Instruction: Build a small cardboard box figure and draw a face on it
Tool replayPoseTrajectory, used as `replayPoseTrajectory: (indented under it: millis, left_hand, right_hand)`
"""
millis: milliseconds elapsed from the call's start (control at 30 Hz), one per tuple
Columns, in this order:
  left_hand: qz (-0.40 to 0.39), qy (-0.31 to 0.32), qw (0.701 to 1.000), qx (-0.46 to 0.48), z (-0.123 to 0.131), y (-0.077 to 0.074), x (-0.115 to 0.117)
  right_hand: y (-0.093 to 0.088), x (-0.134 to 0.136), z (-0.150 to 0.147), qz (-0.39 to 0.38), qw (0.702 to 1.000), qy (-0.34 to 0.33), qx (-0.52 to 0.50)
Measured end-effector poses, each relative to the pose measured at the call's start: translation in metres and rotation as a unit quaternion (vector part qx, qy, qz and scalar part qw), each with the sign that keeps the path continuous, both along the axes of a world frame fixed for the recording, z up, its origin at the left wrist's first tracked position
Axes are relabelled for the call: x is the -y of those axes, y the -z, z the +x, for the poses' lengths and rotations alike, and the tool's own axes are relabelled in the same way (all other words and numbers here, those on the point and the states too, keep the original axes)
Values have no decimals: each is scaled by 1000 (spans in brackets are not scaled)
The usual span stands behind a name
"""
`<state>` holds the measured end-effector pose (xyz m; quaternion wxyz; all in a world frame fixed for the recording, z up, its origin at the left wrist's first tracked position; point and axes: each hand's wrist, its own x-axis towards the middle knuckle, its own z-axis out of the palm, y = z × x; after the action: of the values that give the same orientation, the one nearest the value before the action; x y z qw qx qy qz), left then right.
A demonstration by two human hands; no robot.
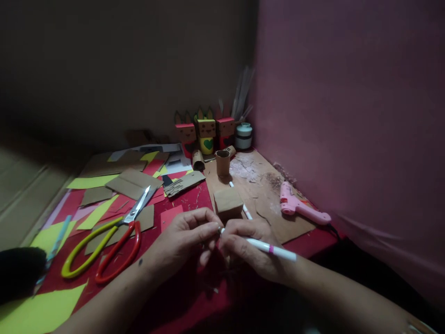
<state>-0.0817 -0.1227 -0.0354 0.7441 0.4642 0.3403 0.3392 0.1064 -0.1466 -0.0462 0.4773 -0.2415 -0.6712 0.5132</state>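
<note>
My right hand (248, 246) is closed round a white marker pen (273, 250) with a pink band. The pen's back end sticks out to the right over my wrist, and its tip points at my left fingers. In my left hand (194, 232) the thumb and forefinger are pinched together at that tip. What they hold is too small and too dark to make out. Just beyond my hands sits a small cardboard box (228, 202). A white stick-like thing (247, 212) shows partly behind it. Further back an open cardboard tube (223, 164) stands upright.
Scissors (134, 215) with yellow and red handles lie at left among paper and cardboard scraps (134, 181). A pink glue gun (302, 206) rests at right by the pink wall. Three box-headed cardboard figures (206, 132) and a pale blue jar (244, 137) stand at the back.
</note>
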Motion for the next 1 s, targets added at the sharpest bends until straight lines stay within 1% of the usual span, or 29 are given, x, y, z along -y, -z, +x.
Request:
replayPoseTrajectory:
  millis: [67,133,167,200,267,467,533,600,700,767,800,900,1000]
  left_hand:
    - [-35,11,999,25,1,0,-1]
    - [-59,20,997,39,1,0,-2]
    - [-66,22,997,41,1,0,-2]
    - [-70,23,996,41,1,0,-2]
    - [-78,21,996,43,1,-1,-2]
    - [-109,15,994,24,7,-3,4]
    - [-108,1,994,8,5,-5,2]
    - [-95,-37,995,-8,-3,-10,-5]
    - [-52,-124,990,-30,-22,-16,-23]
    - [-28,-150,986,-66,-30,-17,-33]
    - [-20,-150,984,-89,-31,-15,-36]
    - [6,-138,976,-166,-26,-8,-37]
    - [46,-140,962,-229,-18,-2,-33]
  right_hand:
    - [-1,-1,1,136,991,-5,15]
    - [2,-3,1,282,959,23,29]
    - [4,-3,0,329,943,44,38]
    - [6,-3,0,354,932,66,49]
    - [10,-3,-1,368,923,90,75]
    - [17,-3,0,410,898,95,129]
    - [17,-1,2,415,892,96,151]
    - [16,4,6,426,884,99,169]
    - [11,12,13,435,873,107,191]
    - [9,12,19,432,872,119,198]
    - [8,11,22,428,873,122,198]
    - [9,2,31,404,888,155,154]
    - [12,-6,36,368,904,184,118]
